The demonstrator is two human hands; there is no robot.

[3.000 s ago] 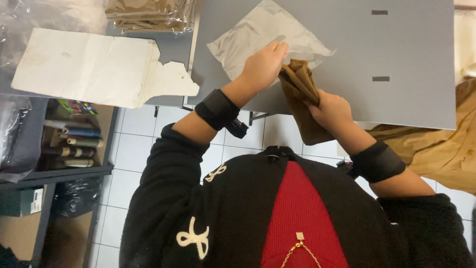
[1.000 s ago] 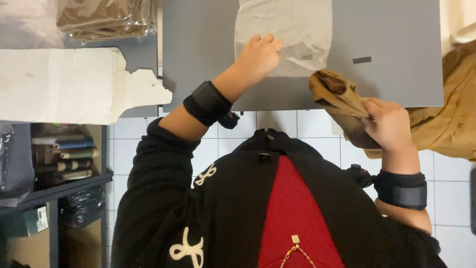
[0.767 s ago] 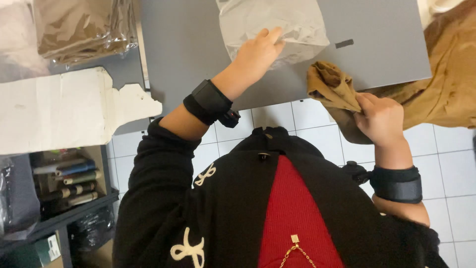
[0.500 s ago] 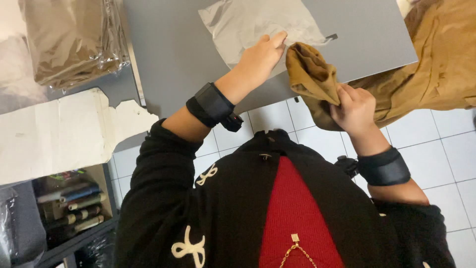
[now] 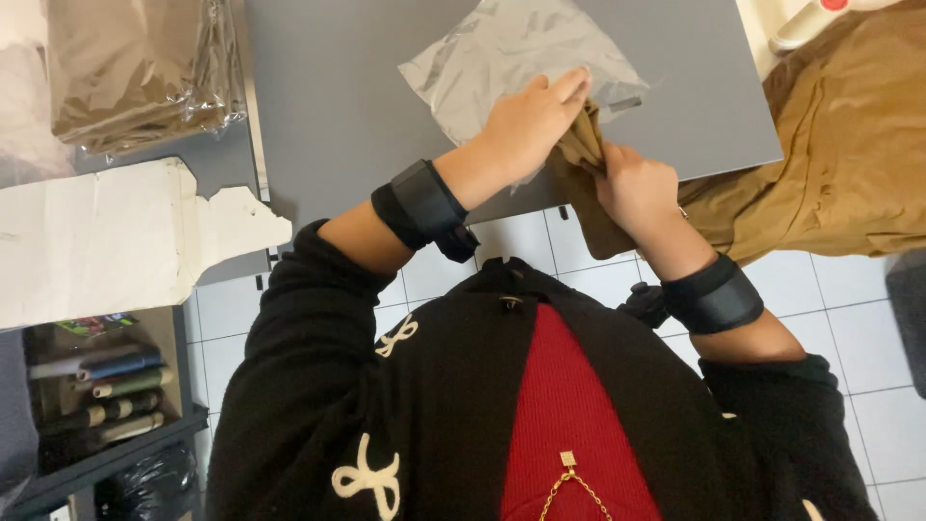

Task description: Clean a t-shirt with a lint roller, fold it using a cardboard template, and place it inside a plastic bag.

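Where the shelf unit (image 5: 92,405) stands low at the left with its rolls and tubes, a torn sheet of white card (image 5: 116,241) lies above it, and beyond that a stack of bagged tan cloth (image 5: 135,72) rests near the counter's far left corner; the grey counter (image 5: 347,96) fills the middle, and a clear plastic bag (image 5: 511,58) lies flat on it close to the near edge; the left hand (image 5: 526,121), wristband on, presses down on the bag with fingers spread and flat, its grip open, seemingly to keep the bag's mouth still; just to the right, at the counter's near edge, the right hand (image 5: 637,188) has its grip clamped on a folded tan cloth (image 5: 584,159), whose upper end meets the bag under the left fingers while its lower end hangs over the edge; a heap of tan fabric (image 5: 839,145) spills past the counter's right edge above the white tiled floor (image 5: 868,328).
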